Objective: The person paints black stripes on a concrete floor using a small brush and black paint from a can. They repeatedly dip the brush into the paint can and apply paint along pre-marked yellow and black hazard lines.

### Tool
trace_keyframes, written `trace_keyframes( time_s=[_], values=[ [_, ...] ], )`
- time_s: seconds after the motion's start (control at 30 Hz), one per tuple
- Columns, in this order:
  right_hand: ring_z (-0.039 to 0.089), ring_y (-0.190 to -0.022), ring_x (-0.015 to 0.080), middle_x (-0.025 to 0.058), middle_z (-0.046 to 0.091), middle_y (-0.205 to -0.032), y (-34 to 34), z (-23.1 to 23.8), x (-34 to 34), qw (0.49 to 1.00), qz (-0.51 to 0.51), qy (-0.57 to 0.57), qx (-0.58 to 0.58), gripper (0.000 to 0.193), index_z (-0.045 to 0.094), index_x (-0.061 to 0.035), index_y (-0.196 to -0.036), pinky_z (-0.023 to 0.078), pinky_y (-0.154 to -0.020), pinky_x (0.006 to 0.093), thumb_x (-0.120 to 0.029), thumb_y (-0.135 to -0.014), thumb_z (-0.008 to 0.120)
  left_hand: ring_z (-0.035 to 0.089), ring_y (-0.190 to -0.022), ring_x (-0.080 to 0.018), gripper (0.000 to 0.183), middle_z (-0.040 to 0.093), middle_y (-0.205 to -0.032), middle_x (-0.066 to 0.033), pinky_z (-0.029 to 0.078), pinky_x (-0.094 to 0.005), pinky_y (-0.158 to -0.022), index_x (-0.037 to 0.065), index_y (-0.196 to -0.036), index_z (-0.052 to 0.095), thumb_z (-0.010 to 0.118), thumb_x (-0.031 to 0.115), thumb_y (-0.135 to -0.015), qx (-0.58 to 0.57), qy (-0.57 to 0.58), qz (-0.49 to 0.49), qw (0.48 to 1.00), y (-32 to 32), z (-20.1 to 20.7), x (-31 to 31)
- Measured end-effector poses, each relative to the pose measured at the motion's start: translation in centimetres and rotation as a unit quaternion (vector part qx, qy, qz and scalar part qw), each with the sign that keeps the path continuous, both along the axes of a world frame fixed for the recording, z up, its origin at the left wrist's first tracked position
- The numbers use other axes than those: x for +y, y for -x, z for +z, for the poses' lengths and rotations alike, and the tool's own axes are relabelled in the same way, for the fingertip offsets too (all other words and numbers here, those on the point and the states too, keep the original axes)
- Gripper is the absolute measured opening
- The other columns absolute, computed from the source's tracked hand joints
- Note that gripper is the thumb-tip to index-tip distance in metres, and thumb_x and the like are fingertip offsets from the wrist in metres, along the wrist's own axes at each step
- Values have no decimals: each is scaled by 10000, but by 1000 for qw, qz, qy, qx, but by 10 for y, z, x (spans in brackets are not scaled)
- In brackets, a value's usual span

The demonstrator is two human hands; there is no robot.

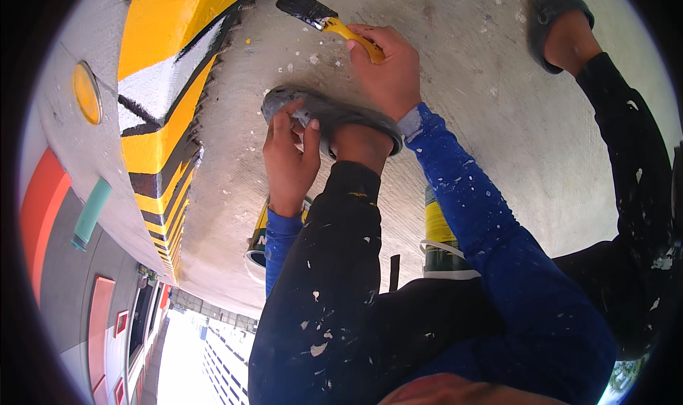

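My right hand (388,67) grips a paintbrush (359,41) by its yellow handle. The brush's wide bristles are coated black and point left, toward a kerb (171,71) painted in yellow, black and white stripes. A gap of bare concrete lies between the bristles and the painted face. Beside my grey clog (356,117), my left hand (290,156) hangs with its fingers apart, and nothing shows in them. Its fingertips overlap the clog's toe; whether they touch it I cannot tell.
One paint can (257,238) is partly hidden behind my left forearm. Another can (441,224), green and yellow with a pale handle, stands by my right arm. My other shoe (558,21) is planted at far right. A teal pipe (91,213) juts from the wall.
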State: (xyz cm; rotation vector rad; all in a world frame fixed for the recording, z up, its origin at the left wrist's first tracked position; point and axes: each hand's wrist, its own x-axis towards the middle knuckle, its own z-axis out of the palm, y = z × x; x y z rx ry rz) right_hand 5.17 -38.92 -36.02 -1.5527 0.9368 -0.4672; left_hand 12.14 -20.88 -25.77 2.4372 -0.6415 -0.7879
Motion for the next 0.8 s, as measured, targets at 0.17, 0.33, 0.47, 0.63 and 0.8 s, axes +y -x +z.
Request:
trace_keyframes(
  time_s=[0.17, 0.33, 0.47, 0.63, 0.8],
  values=[
    [709, -1003, 178, 98, 750, -1120, 17, -4, -10, 1000, -13, -6, 23, 242, 775, -35, -1203, 551, -885, 299, -104, -972, 758, 750, -853, -375, 808, 721, -1040, -256, 610, -431, -700, 82, -1657, 286, 703, 170, -970, -231, -28, -135, 963, -63, 23, -54],
    [713, -916, 215, 111, 732, -1032, 25, -9, -20, 999, -41, -7, 2, 234, 785, -41, -1168, 556, -827, 316, -100, -941, 776, 760, -894, -452, 949, 721, -1139, -321, 629, -476, -682, 113, -1703, 141, 703, 281, -957, -305, -91, -118, 940, -93, 40, -72],
    [703, -916, 206, 104, 725, -1038, 24, -9, -23, 999, -32, 0, -12, 237, 780, -37, -1178, 551, -823, 312, -105, -952, 774, 753, -861, -468, 927, 722, -1122, -314, 622, -499, -668, 123, -1699, 166, 693, 312, -960, -297, -119, -98, 942, -99, 41, -76],
    [700, -916, 205, 103, 724, -1045, 23, -9, -23, 999, -26, 0, -18, 236, 778, -35, -1183, 551, -820, 315, -103, -957, 768, 748, -849, -466, 891, 717, -1096, -308, 610, -506, -651, 140, -1689, 198, 683, 324, -966, -274, -145, -81, 948, -97, 47, -82],
    [696, -937, 197, 100, 718, -1056, 24, -6, -23, 1000, -23, -3, -13, 248, 770, -33, -1202, 547, -837, 312, -101, -963, 761, 745, -837, -462, 876, 711, -1094, -303, 603, -509, -640, 139, -1680, 221, 688, 317, -961, -283, -140, -84, 945, -98, 48, -81]
  ],
)
